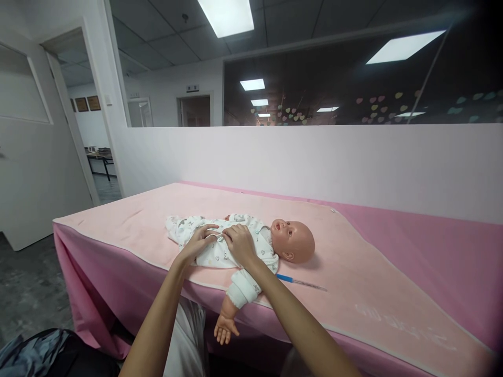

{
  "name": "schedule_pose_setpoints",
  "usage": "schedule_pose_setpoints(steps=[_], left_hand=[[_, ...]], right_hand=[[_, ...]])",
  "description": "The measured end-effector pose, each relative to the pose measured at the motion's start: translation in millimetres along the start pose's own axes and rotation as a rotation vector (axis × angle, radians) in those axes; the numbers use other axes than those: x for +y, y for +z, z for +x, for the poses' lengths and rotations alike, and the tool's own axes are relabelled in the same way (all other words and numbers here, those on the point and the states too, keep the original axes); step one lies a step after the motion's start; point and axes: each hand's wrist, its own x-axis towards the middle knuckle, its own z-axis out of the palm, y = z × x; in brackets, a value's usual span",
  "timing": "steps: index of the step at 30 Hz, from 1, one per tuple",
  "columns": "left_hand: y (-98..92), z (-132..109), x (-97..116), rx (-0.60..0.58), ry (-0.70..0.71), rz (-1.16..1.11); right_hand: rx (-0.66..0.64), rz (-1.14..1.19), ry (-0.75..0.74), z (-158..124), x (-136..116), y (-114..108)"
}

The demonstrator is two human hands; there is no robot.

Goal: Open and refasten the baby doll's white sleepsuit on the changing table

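Note:
A baby doll (293, 241) lies on its back, its head to the right and its mouth open. It wears a white patterned baby garment (216, 257). Over the belly, my left hand (198, 243) pinches a thin white tie (217, 234) on the garment's front. My right hand (240, 243) is beside it, fingers bent and closed at the tie's other side. The doll's near arm (227, 317) hangs over the table edge, palm showing, its white sleeve (242, 288) bunched up. My right forearm crosses above that shoulder.
A thermometer (301, 281) with a blue end lies near the doll's shoulder. A peach pad (353, 272) over a pink cloth (432, 230) covers the table. A low white wall (314, 162) with windows stands behind. Dark clothing (51, 353) is at lower left.

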Motion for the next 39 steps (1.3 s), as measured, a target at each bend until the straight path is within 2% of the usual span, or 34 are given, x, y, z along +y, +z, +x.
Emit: schedule_pose_setpoints(steps=[6,11,15,20,25,29,39], left_hand=[[3.7,1.2,0.3,0.032,0.027,0.043],[8.2,-2.2,6.7,0.130,-0.017,0.031],[8.3,-3.0,6.4,0.192,0.002,0.061],[4.1,5.5,-4.7,0.104,0.028,0.049],[3.7,13.7,-10.7,0.129,0.080,0.087],[3.8,15.2,-15.5,0.075,0.160,0.146],[5.6,10.3,-18.5,0.066,0.177,0.251]], right_hand=[[-0.007,0.017,0.003,-0.5,-0.1,1.3],[0.022,0.044,0.034,-1.5,0.5,2.0],[0.030,0.057,0.059,-1.8,0.5,1.7],[0.017,0.054,0.060,-1.2,-0.3,0.6],[0.026,0.064,0.069,-1.3,0.2,0.6],[0.037,0.050,0.075,-2.6,1.2,1.5],[0.016,0.033,0.079,-3.7,-1.5,-3.3]])
